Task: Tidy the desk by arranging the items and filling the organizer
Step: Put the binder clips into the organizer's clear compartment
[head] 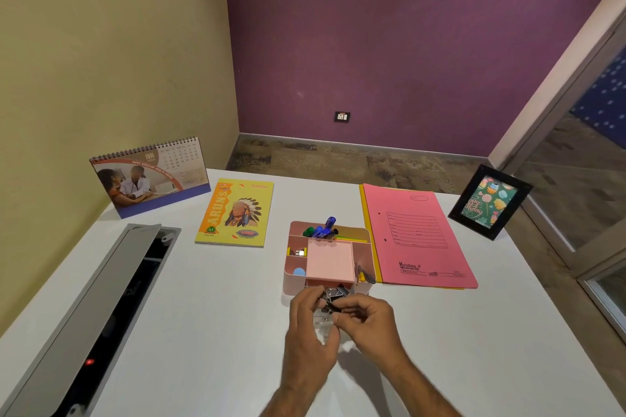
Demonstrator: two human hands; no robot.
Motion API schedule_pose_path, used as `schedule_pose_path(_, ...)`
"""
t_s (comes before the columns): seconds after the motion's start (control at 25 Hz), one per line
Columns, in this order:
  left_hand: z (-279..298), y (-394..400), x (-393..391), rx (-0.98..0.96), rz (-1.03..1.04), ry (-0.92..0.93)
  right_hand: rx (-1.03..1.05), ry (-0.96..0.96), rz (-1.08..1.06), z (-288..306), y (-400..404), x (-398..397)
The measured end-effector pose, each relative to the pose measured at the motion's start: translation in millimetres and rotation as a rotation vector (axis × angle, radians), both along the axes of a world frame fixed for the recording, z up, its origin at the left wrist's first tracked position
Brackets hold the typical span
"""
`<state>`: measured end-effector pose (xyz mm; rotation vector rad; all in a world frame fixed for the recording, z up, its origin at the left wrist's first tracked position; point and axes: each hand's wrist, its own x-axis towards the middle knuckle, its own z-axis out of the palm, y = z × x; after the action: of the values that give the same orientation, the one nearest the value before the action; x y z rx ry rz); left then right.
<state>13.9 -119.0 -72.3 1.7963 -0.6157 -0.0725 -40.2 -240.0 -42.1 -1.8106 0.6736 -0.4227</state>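
Between both hands (333,322): binder clips (333,296).

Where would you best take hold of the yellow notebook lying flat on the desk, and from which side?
Probably by the near short edge of the yellow notebook, coming from the person's side. It lies flat with bare desk along that edge, so fingers could slide under and the thumb press on the cover. Both hands are busy at the pink organizer.

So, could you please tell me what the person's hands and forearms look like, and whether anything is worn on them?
Both arms are bare: no sleeves reach the forearms in view. The left hand and the right hand wear no gloves, and no rings, watch or wristband can be seen. The forearms are lightly hairy and run out of the picture's lower edge.
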Motion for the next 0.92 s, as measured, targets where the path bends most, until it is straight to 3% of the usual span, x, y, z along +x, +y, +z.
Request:
schedule_pose_path(0.2, -20, 28, 25, 0.154, 0.169, -0.038, -0.161, 0.094, -0.056, 1, -4, 10)
schedule_pose_path(0.28, -41, 48, 35, 0.352, 0.191, -0.086, -0.286, 0.182, 0.000, -1, -4, 15)
schedule_pose_path(0.4, -92, 82, 44, 0.782, 0.056, -0.239, -0.430, 0.309, 0.062, -3, -1, 24)
schedule_pose_path(0.48, -112, 95, 46, 0.940, -0.013, -0.253, -0.503, 0.378, 0.100, -1, 1, 30)
schedule_pose_path(0.64, -115, 97, 48, 1.018, -0.108, -0.250, -0.619, 0.446, 0.127, -1, 2, 37)
schedule_pose_path(0.92, -122, 95, 54, 1.046, -0.088, -0.300, -0.713, 0.403, 0.161, -5, 7, 36)
